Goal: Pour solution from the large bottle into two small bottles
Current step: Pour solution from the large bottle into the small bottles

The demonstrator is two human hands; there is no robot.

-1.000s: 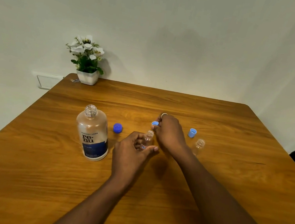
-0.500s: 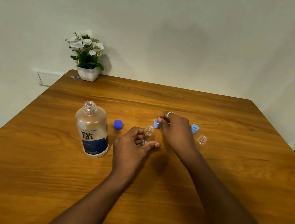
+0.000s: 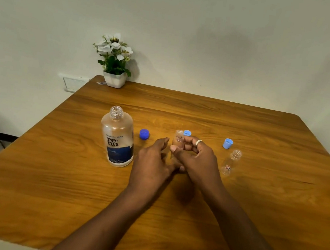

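Note:
The large clear bottle point(image 3: 117, 140) with a blue label stands uncapped at centre left, its dark blue cap point(image 3: 144, 133) lying just to its right. One small clear bottle point(image 3: 178, 137) stands upright between my hands. My right hand point(image 3: 197, 161) wraps it, thumb in front and fingers behind. My left hand point(image 3: 153, 160) is beside it on the left, fingers spread, holding nothing. A light blue cap point(image 3: 187, 133) sits just behind this bottle. The second small bottle point(image 3: 231, 162) stands uncapped at the right, with another light blue cap point(image 3: 227, 143) behind it.
All of this sits on a wooden table point(image 3: 170, 218). A white pot of white flowers point(image 3: 115, 63) stands at the far left corner against the wall. A wall socket plate point(image 3: 73, 83) is left of the table.
My right hand set the light blue cap down and came back onto the small bottle. My left hand loosened its hold on that bottle and opened.

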